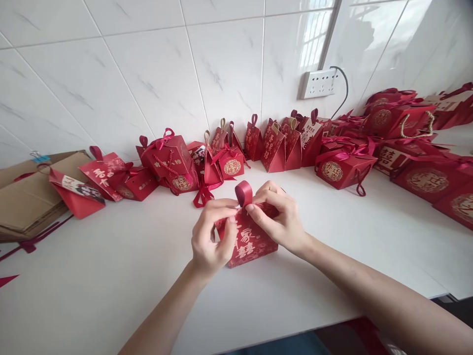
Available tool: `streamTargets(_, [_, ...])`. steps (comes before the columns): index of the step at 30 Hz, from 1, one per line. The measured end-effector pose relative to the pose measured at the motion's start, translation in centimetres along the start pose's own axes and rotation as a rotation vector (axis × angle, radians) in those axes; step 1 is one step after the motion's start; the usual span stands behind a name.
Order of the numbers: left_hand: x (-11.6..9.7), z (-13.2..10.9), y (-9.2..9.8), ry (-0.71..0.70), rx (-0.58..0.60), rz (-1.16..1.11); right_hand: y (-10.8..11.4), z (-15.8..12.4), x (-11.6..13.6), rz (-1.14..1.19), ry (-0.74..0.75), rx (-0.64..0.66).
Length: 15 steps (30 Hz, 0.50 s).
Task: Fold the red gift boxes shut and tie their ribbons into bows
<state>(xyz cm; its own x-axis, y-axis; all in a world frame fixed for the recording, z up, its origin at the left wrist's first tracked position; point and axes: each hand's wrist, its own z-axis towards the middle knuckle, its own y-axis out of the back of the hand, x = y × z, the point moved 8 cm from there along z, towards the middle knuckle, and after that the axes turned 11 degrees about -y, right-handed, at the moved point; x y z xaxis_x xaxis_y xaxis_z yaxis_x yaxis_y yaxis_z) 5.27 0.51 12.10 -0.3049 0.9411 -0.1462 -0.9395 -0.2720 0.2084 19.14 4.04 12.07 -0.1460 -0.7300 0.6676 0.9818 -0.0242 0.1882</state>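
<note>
Red box (pixel 254 240), frame centre: likely light, creasable card. Left hand (pixel 211 236), right hand (pixel 281 213): fingers pinch top edge by ribbon loop (pixel 244 192); best grip.

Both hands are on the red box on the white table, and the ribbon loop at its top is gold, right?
Not quite: the head view shows the ribbon loop is deep red, not gold. The left hand and right hand are on the red box on the white table.
</note>
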Motion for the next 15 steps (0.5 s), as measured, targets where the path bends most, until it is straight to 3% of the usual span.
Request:
streamTargets(5, [-0.7,0.6,-0.4,-0.039,0.101,0.054,-0.4,-0.1,0.1,-0.005,-0.023,0.034])
streamTargets(12, [-0.3,0.2,0.0,0.040,0.047,0.114,-0.6,-0.6,1.1,-0.105,0.204,0.076])
streamTargets(15, [-0.2,0.1,0.0,0.053,0.042,0.108,-0.7,-0.8,1.2,-0.132,0.225,0.046])
